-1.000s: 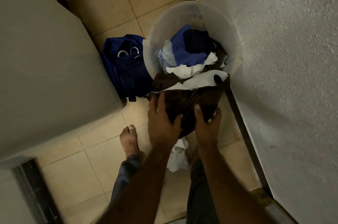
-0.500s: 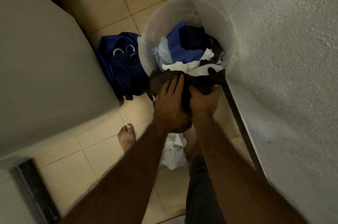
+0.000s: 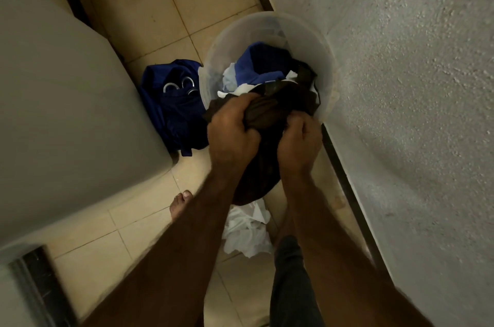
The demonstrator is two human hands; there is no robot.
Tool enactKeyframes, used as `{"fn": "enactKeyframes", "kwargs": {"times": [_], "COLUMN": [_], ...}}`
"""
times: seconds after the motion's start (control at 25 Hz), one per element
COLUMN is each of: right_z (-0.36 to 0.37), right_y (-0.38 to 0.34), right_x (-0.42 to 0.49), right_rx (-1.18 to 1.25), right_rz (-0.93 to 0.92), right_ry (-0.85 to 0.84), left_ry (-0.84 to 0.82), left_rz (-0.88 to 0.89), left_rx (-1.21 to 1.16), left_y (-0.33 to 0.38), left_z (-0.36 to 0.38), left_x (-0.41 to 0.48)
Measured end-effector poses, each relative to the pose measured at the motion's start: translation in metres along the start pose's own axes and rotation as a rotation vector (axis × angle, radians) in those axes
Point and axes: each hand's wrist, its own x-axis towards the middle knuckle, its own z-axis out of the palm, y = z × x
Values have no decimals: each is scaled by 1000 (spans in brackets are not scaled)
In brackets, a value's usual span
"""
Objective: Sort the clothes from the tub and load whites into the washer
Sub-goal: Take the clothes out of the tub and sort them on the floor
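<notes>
1. I see both hands bunched on a dark brown garment [image 3: 267, 117] at the 6 o'clock rim of the tub [image 3: 267, 22].
2. The left hand [image 3: 232, 134] curls its fingers round the cloth. The right hand [image 3: 299, 145] clenches it too (knuckles toward me).
3. Part of the garment hangs outside the rim.
4. On the floor, a blue heap [image 3: 173, 115] lies at the tub's 9 o'clock and a white pile [image 3: 246, 230] at its 6.
</notes>
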Motion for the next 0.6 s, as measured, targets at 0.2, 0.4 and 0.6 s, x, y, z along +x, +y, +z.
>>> {"fn": "enactKeyframes", "kwargs": {"times": [0.2, 0.4, 0.6], "right_z": [1, 9, 9], "right_y": [9, -25, -34], "right_x": [14, 42, 44], "right_rx": [-592, -433, -242], "right_rz": [-396, -514, -382], "right_ry": [52, 10, -241], "left_ry": [39, 57, 16], "left_rz": [136, 66, -71], "left_rx": [-206, -297, -213], "left_y": [41, 59, 36], "left_z": [-21, -23, -21], "left_x": [21, 45, 51]}}
